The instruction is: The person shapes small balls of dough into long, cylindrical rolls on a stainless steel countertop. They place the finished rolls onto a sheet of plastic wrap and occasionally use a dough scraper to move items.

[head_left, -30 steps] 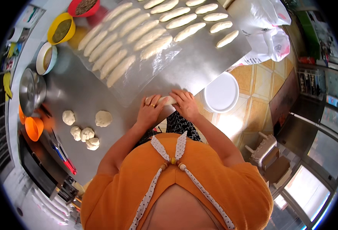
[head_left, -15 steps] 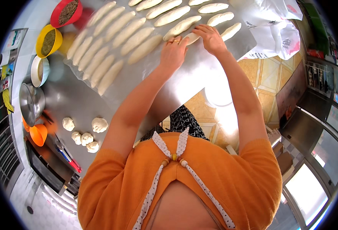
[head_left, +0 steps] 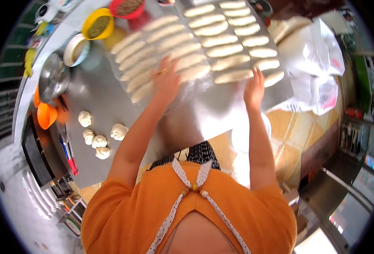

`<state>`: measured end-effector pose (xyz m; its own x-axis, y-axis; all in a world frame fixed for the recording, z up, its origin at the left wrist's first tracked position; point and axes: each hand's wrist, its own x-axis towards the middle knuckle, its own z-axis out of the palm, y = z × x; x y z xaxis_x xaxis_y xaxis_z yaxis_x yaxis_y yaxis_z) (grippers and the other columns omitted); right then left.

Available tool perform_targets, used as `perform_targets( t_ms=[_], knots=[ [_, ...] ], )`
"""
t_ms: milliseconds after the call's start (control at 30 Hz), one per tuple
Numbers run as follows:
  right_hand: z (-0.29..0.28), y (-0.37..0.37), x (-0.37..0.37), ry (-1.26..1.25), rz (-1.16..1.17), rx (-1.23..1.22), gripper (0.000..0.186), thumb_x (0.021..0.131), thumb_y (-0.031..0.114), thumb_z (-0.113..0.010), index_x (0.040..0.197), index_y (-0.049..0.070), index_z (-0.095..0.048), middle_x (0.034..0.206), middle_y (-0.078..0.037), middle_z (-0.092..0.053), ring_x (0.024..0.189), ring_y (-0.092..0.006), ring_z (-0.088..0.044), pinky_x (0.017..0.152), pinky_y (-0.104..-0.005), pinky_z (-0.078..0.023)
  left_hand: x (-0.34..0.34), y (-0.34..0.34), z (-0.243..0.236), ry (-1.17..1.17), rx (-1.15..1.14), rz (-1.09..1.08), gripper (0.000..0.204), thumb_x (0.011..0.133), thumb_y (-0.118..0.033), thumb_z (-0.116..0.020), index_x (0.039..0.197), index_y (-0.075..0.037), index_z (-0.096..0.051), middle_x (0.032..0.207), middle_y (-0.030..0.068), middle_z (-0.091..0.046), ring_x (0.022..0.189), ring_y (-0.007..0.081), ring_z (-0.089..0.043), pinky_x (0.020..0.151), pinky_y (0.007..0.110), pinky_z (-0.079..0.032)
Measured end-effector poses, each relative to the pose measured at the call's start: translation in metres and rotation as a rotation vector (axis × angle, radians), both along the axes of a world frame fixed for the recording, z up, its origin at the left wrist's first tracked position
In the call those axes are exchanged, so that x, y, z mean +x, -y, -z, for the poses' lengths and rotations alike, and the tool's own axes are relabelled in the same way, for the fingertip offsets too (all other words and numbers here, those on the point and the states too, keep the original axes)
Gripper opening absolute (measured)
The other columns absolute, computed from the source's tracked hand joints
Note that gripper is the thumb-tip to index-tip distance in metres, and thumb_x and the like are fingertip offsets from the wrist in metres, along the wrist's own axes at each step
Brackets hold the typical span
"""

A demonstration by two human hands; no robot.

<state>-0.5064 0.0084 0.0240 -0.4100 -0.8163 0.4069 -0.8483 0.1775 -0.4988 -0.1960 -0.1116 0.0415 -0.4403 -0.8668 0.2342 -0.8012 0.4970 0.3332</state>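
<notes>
Rows of long white dough sticks [head_left: 227, 62] lie on a steel table [head_left: 182, 114]. At the near end of one row is a dough stick [head_left: 234, 76], its right tip by the fingertips of my right hand [head_left: 254, 89]. Those fingers are stretched out; whether they touch the dough I cannot tell. My left hand [head_left: 165, 80], slightly blurred with its fingers apart, is over the left group of dough sticks [head_left: 142, 91]. Clear plastic film [head_left: 120, 70] appears to cover that group. Neither hand grips anything.
Round dough lumps [head_left: 99, 141] sit at the left, near red-and-blue handled tools [head_left: 69, 154]. Along the back left stand a steel bowl [head_left: 51, 76], a pale blue bowl [head_left: 76, 50], a yellow bowl [head_left: 98, 24] and a red bowl [head_left: 127, 7]. White bags [head_left: 314, 63] are at the right.
My hands have parted from the dough stick they were both on: the left has moved left to the film-covered sticks, the right stays by the row's near end. The whole view has shifted.
</notes>
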Motion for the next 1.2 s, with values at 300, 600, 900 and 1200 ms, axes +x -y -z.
perform_targets(
  t_ms=[300,600,900,1200],
  knots=[
    [0.044,-0.108,0.254,-0.036,-0.374,0.404,0.061,0.088,0.017,-0.058,0.144,0.0,-0.039,0.155,-0.018,-0.032,0.146,-0.0334,-0.026,0.117,-0.0543,-0.021,0.363,-0.047,0.043,0.449,0.183,-0.681,0.06,0.095,-0.035,-0.058,0.15,-0.022,-0.036,0.161,0.0098,-0.019,0.148,0.037,-0.014,0.11,0.066,-0.021],
    [0.011,-0.128,0.339,0.452,-0.497,0.344,0.032,0.091,0.016,-0.057,0.122,0.006,-0.061,0.125,-0.015,-0.062,0.111,-0.0293,-0.061,0.094,-0.043,-0.05,0.408,0.009,0.028,0.089,0.079,-0.359,0.02,0.086,-0.016,-0.062,0.106,-0.014,-0.064,0.104,0.0165,-0.061,0.096,0.0372,-0.061,0.089,0.047,-0.046],
    [0.066,-0.091,0.233,0.515,0.335,0.588,0.035,0.094,0.031,-0.055,0.116,0.004,-0.062,0.104,-0.015,-0.07,0.091,-0.0296,-0.069,0.079,-0.0372,-0.054,0.078,-0.167,0.046,-0.748,0.674,0.45,0.036,0.086,-0.031,-0.072,0.105,-0.005,-0.055,0.097,0.0148,-0.065,0.091,0.0312,-0.065,0.081,0.04,-0.05],
    [0.037,-0.094,0.259,-0.161,0.252,0.152,0.02,0.095,0.018,-0.05,0.108,0.013,-0.064,0.104,-0.011,-0.061,0.097,-0.0331,-0.058,0.084,-0.0462,-0.047,0.08,-0.159,0.053,-0.606,0.455,0.455,0.044,0.073,-0.018,-0.077,0.107,-0.004,-0.052,0.105,0.0186,-0.059,0.102,0.038,-0.059,0.082,0.046,-0.048]
  ],
)
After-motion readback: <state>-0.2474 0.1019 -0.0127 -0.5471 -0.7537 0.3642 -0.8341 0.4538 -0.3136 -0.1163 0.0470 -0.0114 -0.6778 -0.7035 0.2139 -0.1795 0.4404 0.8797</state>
